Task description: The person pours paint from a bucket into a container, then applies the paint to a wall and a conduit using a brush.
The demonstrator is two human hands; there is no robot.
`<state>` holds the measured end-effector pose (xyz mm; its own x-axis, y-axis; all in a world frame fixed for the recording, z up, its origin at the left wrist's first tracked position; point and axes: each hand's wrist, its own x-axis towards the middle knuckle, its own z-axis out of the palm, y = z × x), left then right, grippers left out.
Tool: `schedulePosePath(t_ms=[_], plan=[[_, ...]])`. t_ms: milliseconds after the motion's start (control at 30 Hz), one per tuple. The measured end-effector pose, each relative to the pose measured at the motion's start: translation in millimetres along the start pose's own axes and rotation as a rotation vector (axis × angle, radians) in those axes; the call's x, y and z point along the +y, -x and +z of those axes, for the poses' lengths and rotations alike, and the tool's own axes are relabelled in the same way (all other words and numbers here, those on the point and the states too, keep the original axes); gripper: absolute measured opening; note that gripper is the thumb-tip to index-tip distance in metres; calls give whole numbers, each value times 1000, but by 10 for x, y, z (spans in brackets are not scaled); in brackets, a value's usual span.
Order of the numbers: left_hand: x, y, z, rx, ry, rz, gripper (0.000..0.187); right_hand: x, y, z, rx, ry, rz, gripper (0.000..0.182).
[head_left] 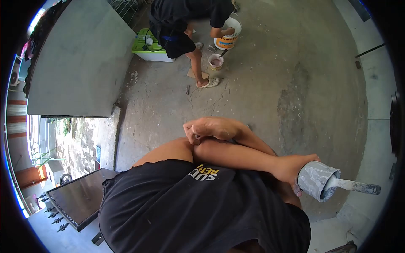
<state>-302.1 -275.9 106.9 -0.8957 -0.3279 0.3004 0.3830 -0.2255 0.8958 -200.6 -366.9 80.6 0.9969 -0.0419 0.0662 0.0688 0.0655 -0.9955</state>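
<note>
While a big grey panel (80, 63) hems in the concrete floor (249, 84) along its left edge, a green-lidded tub (154, 55) sits toward the far edge, then a bent-over co-worker (190, 25), a small bucket (216, 63) and a big paint bucket (228, 37). Arms are kinda crossed: right hand (202, 131) has its fingers curled against the left arm (244, 158) near the elbow, can't tell if it's pinching anything. Left hand (300, 168) is wrapped round a grey-smeared cup (316, 179) toward the floor's right edge, mouth facing right. Count: two buckets, one tub, one cup, one tool handle (358, 187) poking out of it.
</note>
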Motion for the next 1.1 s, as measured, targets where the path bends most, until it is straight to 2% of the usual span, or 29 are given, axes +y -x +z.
schedulePosePath(t_ms=[100, 200, 233, 367, 433, 500, 567, 633, 733, 767, 833, 900, 1000, 1033, 1100], plan=[[-174, -353, 8, -16, -35, 24, 105, -33, 331, -55, -66, 101, -33, 43], [-360, -754, 149, 6, -66, 44, 104, -144, 776, 90, 54, 157, -86, 45], [-448, -918, 222, -6, -94, 40, 104, -158, 967, 174, 158, 180, -128, 48], [-893, -1475, 522, 39, -95, 20, 103, -125, 1711, 337, 179, 200, -136, 49], [-967, -1664, 558, 57, -87, 22, 102, -232, 1972, 235, -12, 365, 20, 49], [-1032, -1911, 618, 54, -102, 29, 103, -345, 2257, 195, -52, 388, 15, 47], [-538, -2025, -134, 43, -55, 22, 103, -500, 2012, -607, -102, 347, 42, 45], [-575, -2183, -225, 17, -65, 6, 102, -388, 2167, -677, 230, 265, -113, 52], [-621, -2341, -316, 17, -52, 25, 103, -364, 2232, -762, 294, 305, -68, 54], [-613, -2366, -377, 23, -45, 6, 103, -372, 2243, -861, 293, 303, -68, 54], [-621, -2466, -531, 30, -44, -11, 102, -431, 2345, -1117, 87, 333, 25, 48], [-610, -2545, -737, 36, -64, -4, 101, -447, 2373, -1359, 14, 291, -19, 49], [-518, -2720, -1241, 17, -17, -62, 98, -367, 2422, -1855, 170, 236, -8, 54], [-514, -2787, -1434, 17, -15, -63, 98, -334, 2422, -2033, 171, 235, -8, 54], [-509, -2919, -1782, 41, -59, -33, 98, -268, 2409, -2350, 306, 251, 3, 58]])
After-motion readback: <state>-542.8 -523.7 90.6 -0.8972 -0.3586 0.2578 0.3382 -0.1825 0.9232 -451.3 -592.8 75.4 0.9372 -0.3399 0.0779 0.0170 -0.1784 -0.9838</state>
